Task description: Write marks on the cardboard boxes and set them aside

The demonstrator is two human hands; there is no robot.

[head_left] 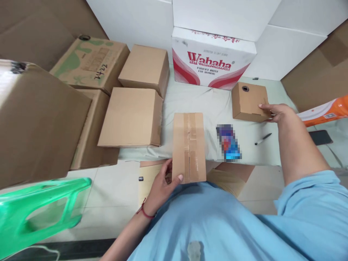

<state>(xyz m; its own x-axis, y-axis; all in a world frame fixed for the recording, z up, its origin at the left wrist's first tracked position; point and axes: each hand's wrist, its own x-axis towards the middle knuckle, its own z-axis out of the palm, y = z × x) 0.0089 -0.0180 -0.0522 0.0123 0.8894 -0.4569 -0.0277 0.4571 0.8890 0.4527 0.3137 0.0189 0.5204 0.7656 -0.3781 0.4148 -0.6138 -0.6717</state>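
A taped brown carton (197,145) stands upright at the table's front edge, close to the body. My left hand (164,181) grips its lower left corner, thumb on top and fingers at the side. To the right, a smaller brown box (248,103) with a dark round mark rests on the cloth. My right hand (274,111) holds that box at its right end, thumb on top and other fingers partly hidden behind the edge. A phone with a blurred screen (228,142) and a black pen (263,139) lie between the carton and my right forearm.
Several brown boxes (130,116) are stacked at the left. A white and red Wahaha carton (212,59) stands at the back. An orange packet (326,110) and a dark phone (320,137) are at the right. A green stool (67,210) stands lower left.
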